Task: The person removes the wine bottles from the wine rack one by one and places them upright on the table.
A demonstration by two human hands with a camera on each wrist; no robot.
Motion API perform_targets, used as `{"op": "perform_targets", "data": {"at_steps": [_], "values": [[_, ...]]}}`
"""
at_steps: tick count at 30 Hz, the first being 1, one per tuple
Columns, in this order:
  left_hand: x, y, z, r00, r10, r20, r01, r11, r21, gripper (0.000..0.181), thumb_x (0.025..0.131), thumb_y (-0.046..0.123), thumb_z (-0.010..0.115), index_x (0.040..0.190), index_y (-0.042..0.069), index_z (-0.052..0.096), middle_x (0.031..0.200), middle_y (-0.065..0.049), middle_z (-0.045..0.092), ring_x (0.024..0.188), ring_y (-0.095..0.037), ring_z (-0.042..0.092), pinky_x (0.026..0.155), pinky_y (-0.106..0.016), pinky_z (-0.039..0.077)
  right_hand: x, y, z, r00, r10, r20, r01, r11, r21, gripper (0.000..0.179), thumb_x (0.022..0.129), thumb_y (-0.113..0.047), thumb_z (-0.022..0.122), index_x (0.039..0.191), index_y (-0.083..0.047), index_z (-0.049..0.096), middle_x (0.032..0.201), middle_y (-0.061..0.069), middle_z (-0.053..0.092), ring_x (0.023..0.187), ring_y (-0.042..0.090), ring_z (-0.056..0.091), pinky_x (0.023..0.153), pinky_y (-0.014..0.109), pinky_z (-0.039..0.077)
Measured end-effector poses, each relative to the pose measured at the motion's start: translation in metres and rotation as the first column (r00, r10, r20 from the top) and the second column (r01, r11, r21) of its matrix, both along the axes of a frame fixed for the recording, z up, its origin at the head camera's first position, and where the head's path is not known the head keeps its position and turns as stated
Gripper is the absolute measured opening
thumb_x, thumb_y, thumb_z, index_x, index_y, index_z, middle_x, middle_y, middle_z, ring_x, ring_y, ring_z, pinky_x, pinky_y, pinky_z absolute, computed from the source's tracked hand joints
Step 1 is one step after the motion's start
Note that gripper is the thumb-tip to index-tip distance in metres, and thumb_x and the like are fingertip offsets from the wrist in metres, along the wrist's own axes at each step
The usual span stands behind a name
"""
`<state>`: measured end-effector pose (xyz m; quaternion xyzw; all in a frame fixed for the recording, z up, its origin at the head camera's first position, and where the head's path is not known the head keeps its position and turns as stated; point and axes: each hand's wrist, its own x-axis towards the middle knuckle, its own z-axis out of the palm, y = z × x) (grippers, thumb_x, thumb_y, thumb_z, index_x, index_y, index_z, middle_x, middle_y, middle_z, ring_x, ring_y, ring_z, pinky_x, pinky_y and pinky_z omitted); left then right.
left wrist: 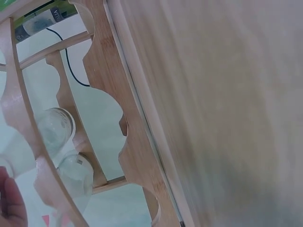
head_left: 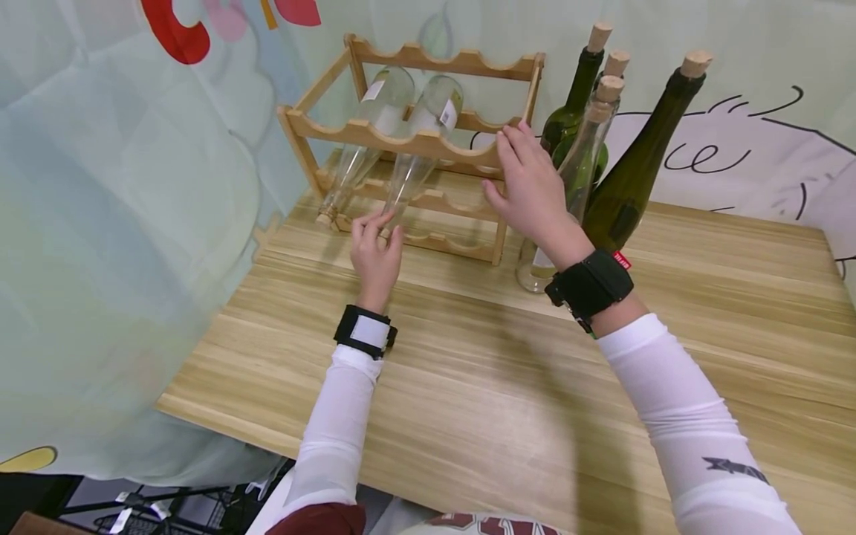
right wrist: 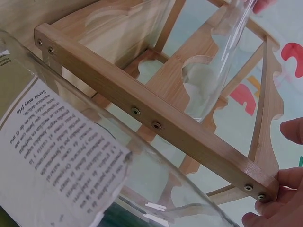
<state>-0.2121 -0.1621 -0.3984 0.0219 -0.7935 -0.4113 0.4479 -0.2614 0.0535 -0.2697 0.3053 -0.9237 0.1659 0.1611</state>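
A wooden wine rack [head_left: 401, 140] stands on the table, with two clear glass bottles lying tilted in it, necks down toward the front. My left hand [head_left: 377, 260] is at the neck of the right-hand clear bottle [head_left: 421, 122], which its thumb and forefinger pinch near the mouth. To its left lies the other clear bottle [head_left: 377, 111]. My right hand [head_left: 531, 186] holds the rack's upper front right corner; the right wrist view shows fingers [right wrist: 284, 182] curled about the bar's end, thumb apart. Only part of the left hand [left wrist: 12, 201] shows in the left wrist view.
Right of the rack stand several corked bottles, among them a tall dark green bottle [head_left: 631, 163] and a clear bottle [head_left: 531, 271] close to my right forearm. The wooden table [head_left: 468, 386] reaches to printed cloth [head_left: 134, 223] at the left and back.
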Motion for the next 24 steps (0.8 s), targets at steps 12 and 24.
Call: {"op": "perform_targets", "data": {"at_steps": [12, 24], "values": [[0.019, -0.005, -0.002, 1.0, -0.011, -0.011, 0.012, 0.997, 0.083, 0.02, 0.075, -0.001, 0.065, 0.095, -0.001, 0.065, 0.098, -0.019, 0.053, 0.098, -0.027, 0.053, 0.085, -0.029, 0.047, 0.0, -0.001, 0.0, 1.0, -0.002, -0.008, 0.002, 1.0, -0.008, 0.061, 0.087, -0.026, 0.052, 0.135, 0.004, 0.03, 0.14, 0.019, 0.029, 0.136, 0.026, 0.014, 0.11, 0.038, 0.016], [0.029, -0.008, -0.002, 0.999, -0.017, -0.033, 0.021, 0.994, 0.109, 0.019, 0.076, 0.0, 0.064, 0.095, -0.002, 0.065, 0.098, -0.019, 0.053, 0.097, -0.027, 0.053, 0.083, -0.032, 0.047, 0.001, -0.001, 0.001, 1.0, -0.002, 0.004, 0.002, 1.0, 0.003, 0.062, 0.087, -0.026, 0.053, 0.135, 0.003, 0.029, 0.14, 0.019, 0.029, 0.136, 0.026, 0.014, 0.11, 0.037, 0.016]]}}
